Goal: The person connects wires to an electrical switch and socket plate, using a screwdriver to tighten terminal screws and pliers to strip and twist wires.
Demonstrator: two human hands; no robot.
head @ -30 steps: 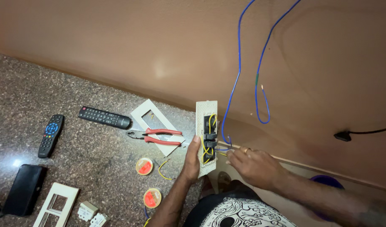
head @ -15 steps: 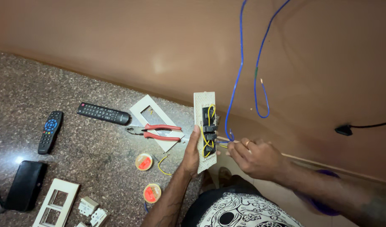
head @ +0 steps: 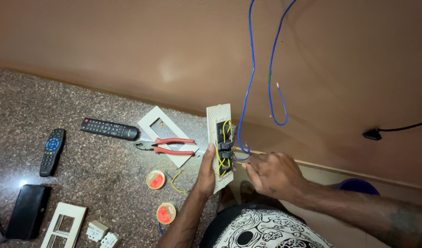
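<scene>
My left hand (head: 205,171) grips the light, rigid switch plate (head: 220,146) by its edge, upright over the granite counter (head: 82,183), while my right hand (head: 270,173) pinches the springy, thin blue wire (head: 246,96) near its terminals.

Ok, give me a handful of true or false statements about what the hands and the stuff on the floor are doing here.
1. The left hand holds the white switch plate upright. True.
2. The right hand grips the pliers. False: the red-handled pliers lie on the floor; this hand works at the blue wire.
3. Two remote controls lie on the floor. True.
4. Both tape rolls are blue. False: they look orange-red.
</scene>
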